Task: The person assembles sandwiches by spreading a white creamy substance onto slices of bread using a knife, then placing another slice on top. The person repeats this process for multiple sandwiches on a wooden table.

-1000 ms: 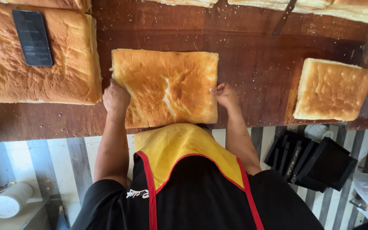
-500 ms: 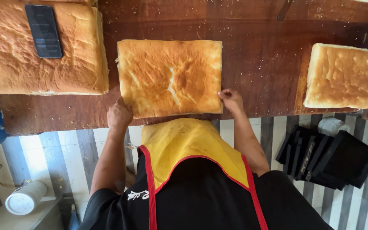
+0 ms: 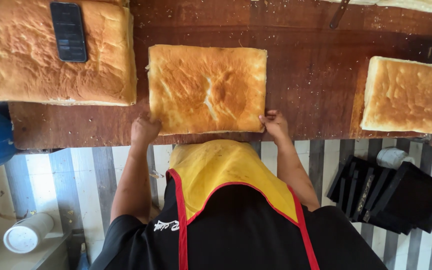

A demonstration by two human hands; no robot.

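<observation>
Yellow and black apron cloth (image 3: pixel 226 200) hangs nearest you, and just beyond it your two hands meet the near corners of the golden sponge slab (image 3: pixel 207 89). Your left hand (image 3: pixel 144 130) is curled against the near left corner and your right hand (image 3: pixel 275 123) presses the near right corner, fingers (image 3: pixel 267 119) bent onto the edge; whether they pinch under the crust or only push, I cannot tell. The slab lies flat on the dark wooden surface (image 3: pixel 306 75), directly ahead of your fingertips. Keep both hands level and the pressure even, since soft cake will likely tear or buckle if one corner leads. Beyond your left fingers sits a larger slab (image 3: pixel 26 60) with a dark phone (image 3: pixel 68 31) on top; well right of your right fingers lies a smaller pale slab (image 3: pixel 408 95). Give both room.
</observation>
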